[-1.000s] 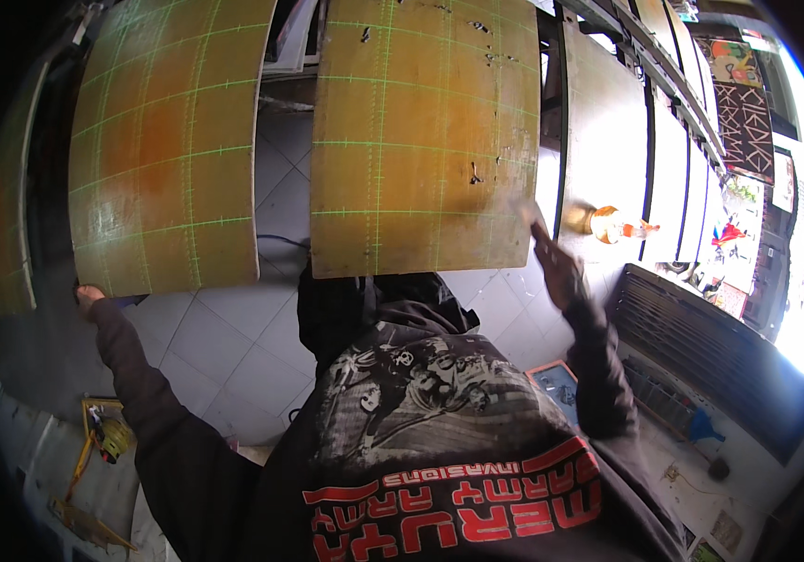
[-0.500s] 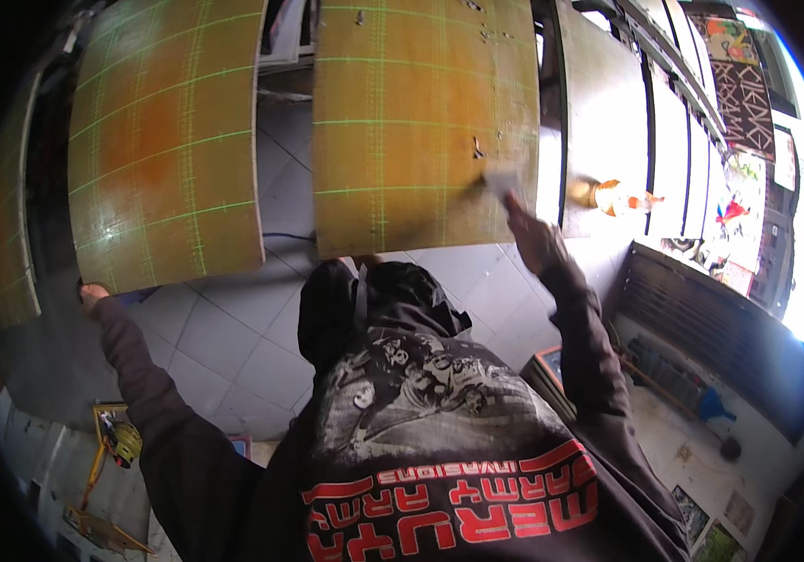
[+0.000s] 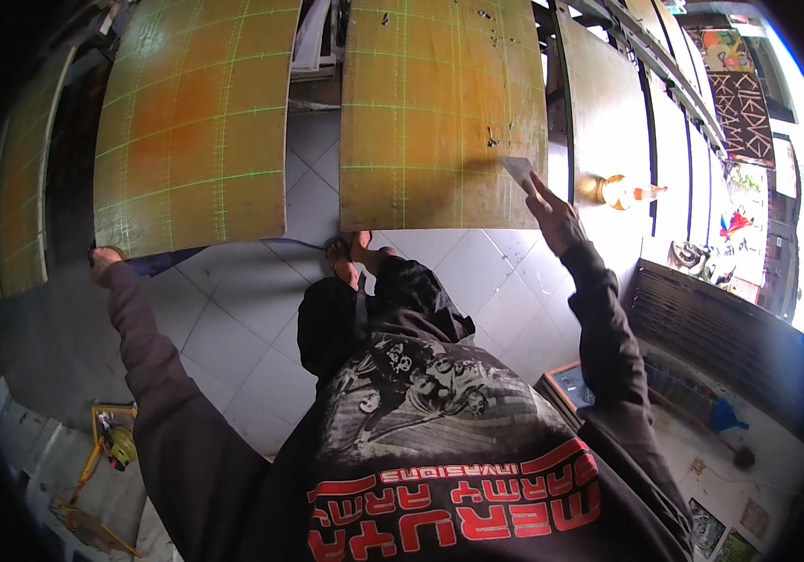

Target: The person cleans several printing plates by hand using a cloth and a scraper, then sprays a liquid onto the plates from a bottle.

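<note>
My left hand (image 3: 105, 263) grips the lower left corner of a yellow board (image 3: 186, 122) marked with green grid lines. My right hand (image 3: 553, 211) holds a thin flat grey scraper (image 3: 518, 173) at the lower right of a second gridded yellow board (image 3: 420, 103), which has small dark marks along its right part. Fingers of both hands are closed on what they hold. Just right of the scraper, an amber bottle-like object (image 3: 614, 191) rests on a pale board (image 3: 594, 112). My bare feet (image 3: 346, 262) show below the middle board.
Another gridded board (image 3: 22, 178) hangs at the far left. A yellow metal frame (image 3: 79, 496) sits lower left. A dark slatted panel (image 3: 720, 328), a blue funnel-like item (image 3: 728, 417) and a framed piece (image 3: 566, 386) are lower right. A bright opening with painted signs (image 3: 742, 117) is at the right.
The near edges of both yellow boards and my left hand appear higher in the view. My right hand and scraper have moved up along the middle board. My bare feet have come into sight.
</note>
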### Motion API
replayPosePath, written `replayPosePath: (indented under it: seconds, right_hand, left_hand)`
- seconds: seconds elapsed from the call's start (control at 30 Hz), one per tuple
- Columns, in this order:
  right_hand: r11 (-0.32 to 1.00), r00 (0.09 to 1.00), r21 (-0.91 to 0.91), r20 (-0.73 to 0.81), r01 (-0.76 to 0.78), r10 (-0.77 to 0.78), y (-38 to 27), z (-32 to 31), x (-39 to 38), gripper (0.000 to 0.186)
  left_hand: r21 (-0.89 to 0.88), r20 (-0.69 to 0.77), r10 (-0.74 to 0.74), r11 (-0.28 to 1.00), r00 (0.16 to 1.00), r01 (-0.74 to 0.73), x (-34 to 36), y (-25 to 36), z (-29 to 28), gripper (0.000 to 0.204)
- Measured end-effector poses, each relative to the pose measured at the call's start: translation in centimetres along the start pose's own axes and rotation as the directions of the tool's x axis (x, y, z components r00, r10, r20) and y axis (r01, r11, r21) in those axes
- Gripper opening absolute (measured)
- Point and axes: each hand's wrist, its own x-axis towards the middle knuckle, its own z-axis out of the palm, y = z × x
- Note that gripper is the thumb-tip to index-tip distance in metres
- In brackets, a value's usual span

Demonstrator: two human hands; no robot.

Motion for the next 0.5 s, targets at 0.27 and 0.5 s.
replayPosePath:
  seconds: [0.27,0.5]
  right_hand:
    - [0.848,0.943,0.450,-0.035,-0.281,0.332,3.0,-0.7,-8.3,0.056]
    - [0.853,0.939,0.435,-0.044,-0.289,0.340,10.0,-3.0,-10.3,0.066]
  left_hand:
    - [-0.164,-0.020,0.015,0.986,1.000,-0.018,-1.8,1.4,-0.8,0.050]
    - [-0.890,0.354,0.256,0.388,0.900,0.239,-15.3,1.7,-8.7,0.053]
